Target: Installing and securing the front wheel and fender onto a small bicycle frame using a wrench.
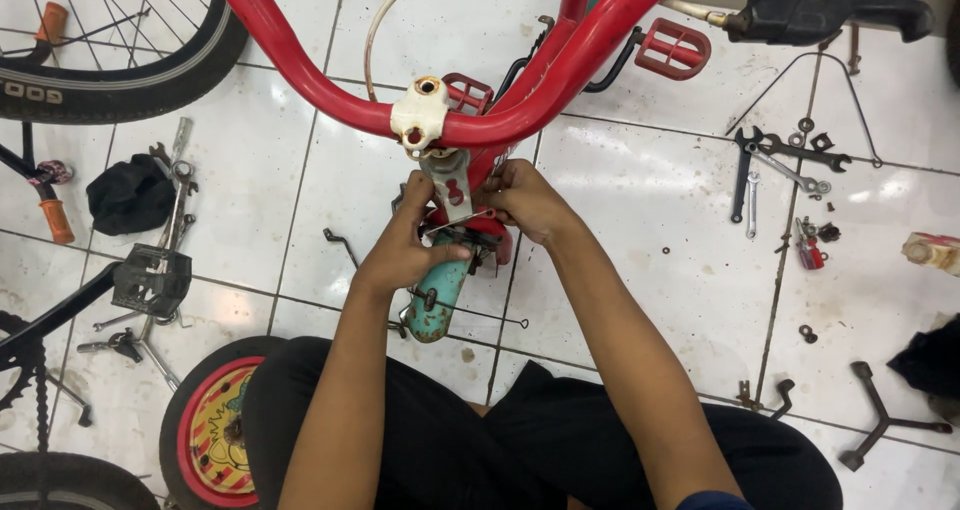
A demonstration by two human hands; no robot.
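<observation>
Left hand (pixel 405 245): wrapped round the thin metal rod (pixel 455 222) and the rusty teal fender (pixel 437 295), fingers curled, thumb lying across the top.
Right hand (pixel 527 200): pinching the other end of that rod right beside the grey bracket (pixel 447 185).
Hands: close together, both clamped on the same bit under the red bike frame (pixel 520 90).
Fender: hangs down from the frame over the middle of the tiled floor (pixel 640 260), just above the knees.
Wrenches (pixel 785 165): scattered toward the floor's right edge, well apart from the hands.
Small wheel (pixel 210 430): red and yellow, lying by the left knee.
Black pedal (pixel 152 280): over to the left.
</observation>
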